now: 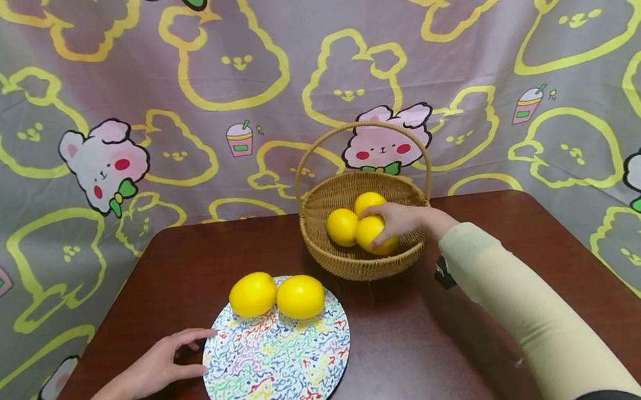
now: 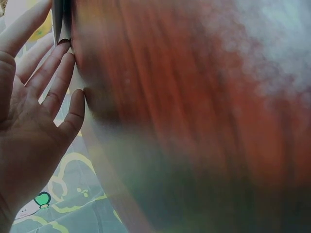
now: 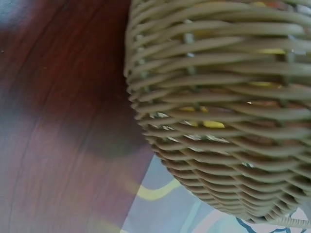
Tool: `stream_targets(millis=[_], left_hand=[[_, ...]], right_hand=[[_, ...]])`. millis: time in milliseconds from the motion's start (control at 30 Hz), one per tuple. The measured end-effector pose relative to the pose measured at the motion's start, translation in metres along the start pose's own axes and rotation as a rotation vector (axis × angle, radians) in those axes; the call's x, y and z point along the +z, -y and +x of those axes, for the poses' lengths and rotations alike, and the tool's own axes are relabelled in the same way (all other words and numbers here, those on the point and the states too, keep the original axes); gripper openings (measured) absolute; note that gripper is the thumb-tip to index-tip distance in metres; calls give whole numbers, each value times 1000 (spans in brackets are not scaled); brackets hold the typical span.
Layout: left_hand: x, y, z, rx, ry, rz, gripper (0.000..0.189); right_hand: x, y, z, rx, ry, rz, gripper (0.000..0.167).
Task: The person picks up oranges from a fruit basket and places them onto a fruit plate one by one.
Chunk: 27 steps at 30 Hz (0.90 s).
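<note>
My right hand [image 1: 400, 218] reaches into a wicker basket [image 1: 364, 269] and grips a yellow lemon [image 1: 368, 233] at the basket's front. Two more lemons lie beside it, one at its left [image 1: 343, 227] and one behind [image 1: 369, 202]. In the right wrist view the woven wall [image 3: 228, 107] hides that hand. My left hand [image 1: 163, 363] is at the left rim of a round, colour-squiggled board [image 1: 281, 376], fingers extended. The left wrist view has its palm [image 2: 29, 116] and fingertips close to the board's edge. On the board's far part lie two lemons, one left [image 1: 253, 294] and one right [image 1: 300, 297].
Everything stands on a dark red-brown wooden table [image 1: 410, 361]. The basket's tall arched handle [image 1: 356, 124] rises over its opening. Behind the table and at both sides hangs a grey curtain [image 1: 271, 186] with cartoon rabbits.
</note>
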State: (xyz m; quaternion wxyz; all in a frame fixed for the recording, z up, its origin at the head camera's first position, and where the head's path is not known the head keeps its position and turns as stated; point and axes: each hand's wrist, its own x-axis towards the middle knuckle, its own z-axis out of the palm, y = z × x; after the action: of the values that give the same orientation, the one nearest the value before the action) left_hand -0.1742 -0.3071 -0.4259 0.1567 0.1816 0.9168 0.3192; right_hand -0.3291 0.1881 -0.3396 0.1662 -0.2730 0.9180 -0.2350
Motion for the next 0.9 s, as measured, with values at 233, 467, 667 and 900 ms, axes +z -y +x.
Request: stream_targets(millis=[233, 467, 667, 900], left_hand=[[0, 1, 0, 12, -9, -1, 62], [1, 2, 0, 23, -13, 8, 60], [1, 2, 0, 9, -16, 26, 62], [1, 2, 1, 2, -12, 15, 62]], right_hand=[[-14, 4, -6, -48, -61, 1, 74], [-23, 11, -13, -88, -113, -6, 73], [-28, 16, -18, -124, -154, -8, 72], [-32, 24, -22, -173, -166, -9, 70]])
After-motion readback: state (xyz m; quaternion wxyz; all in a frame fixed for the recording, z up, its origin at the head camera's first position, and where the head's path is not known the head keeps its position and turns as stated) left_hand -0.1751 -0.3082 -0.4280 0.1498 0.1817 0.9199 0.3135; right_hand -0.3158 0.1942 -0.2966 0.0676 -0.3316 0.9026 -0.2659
